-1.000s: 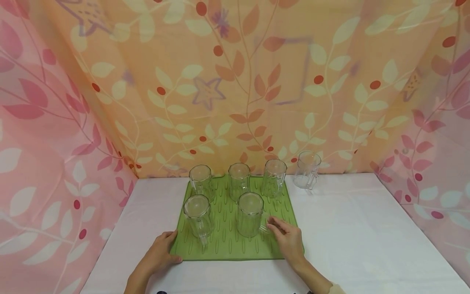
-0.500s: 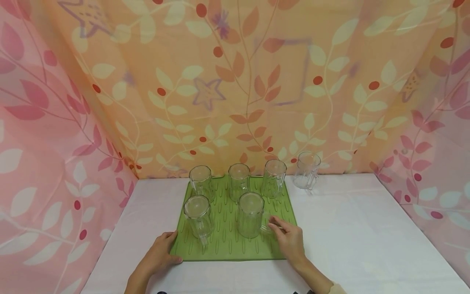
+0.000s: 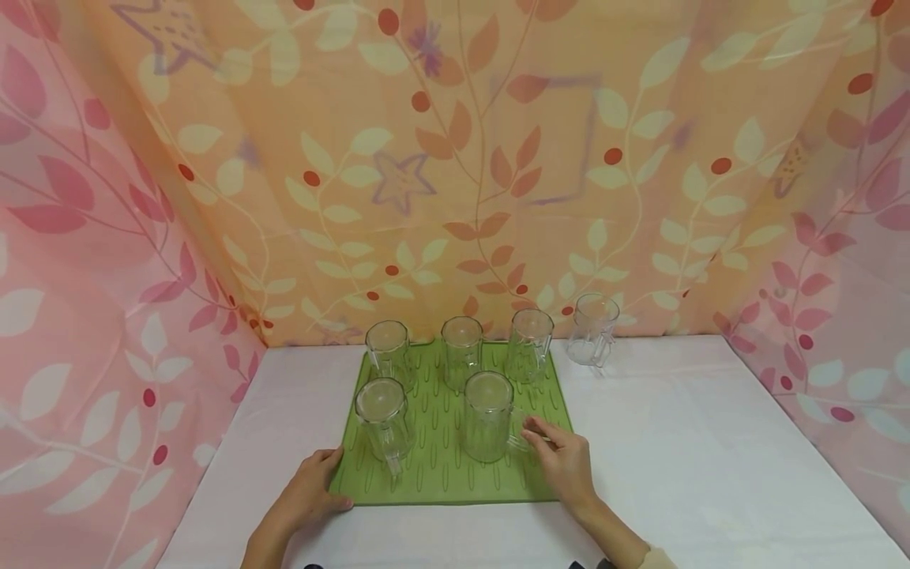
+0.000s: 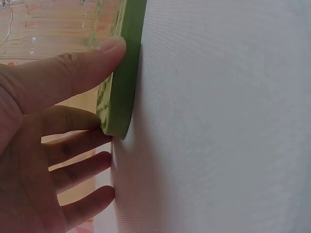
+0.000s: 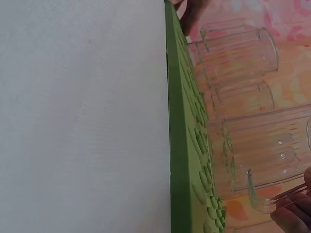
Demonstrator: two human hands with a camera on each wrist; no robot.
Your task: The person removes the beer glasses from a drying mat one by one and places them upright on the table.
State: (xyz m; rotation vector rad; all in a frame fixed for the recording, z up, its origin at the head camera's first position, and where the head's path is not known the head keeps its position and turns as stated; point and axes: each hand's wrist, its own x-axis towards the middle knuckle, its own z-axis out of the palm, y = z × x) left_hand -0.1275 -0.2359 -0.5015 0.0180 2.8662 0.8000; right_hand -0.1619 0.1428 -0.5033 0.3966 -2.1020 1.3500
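Observation:
My right hand (image 3: 565, 466) pinches the handle of an upside-down clear glass mug (image 3: 487, 419) at the front right of a green drying mat (image 3: 444, 486). In the right wrist view the fingertips (image 5: 286, 221) are at that handle, partly cut off by the frame. At the mat's front left corner, my left hand (image 3: 306, 490) rests with fingers spread. Its thumb (image 4: 92, 65) presses on the mat's front edge while its index finger touches the mat beside the corner. Another inverted mug (image 3: 384, 419) stands near this hand, its handle pointing to the front.
Three more inverted mugs stand along the mat's back edge: left (image 3: 389, 356), middle (image 3: 462, 352) and right (image 3: 531, 345). Off the mat, a glass mug (image 3: 593, 330) sits upright on the white table (image 3: 675, 442), close to the patterned curtain (image 3: 455, 158).
The front right mug has slid a little to the right with my right hand at its handle. My left hand and the other mugs stay in place.

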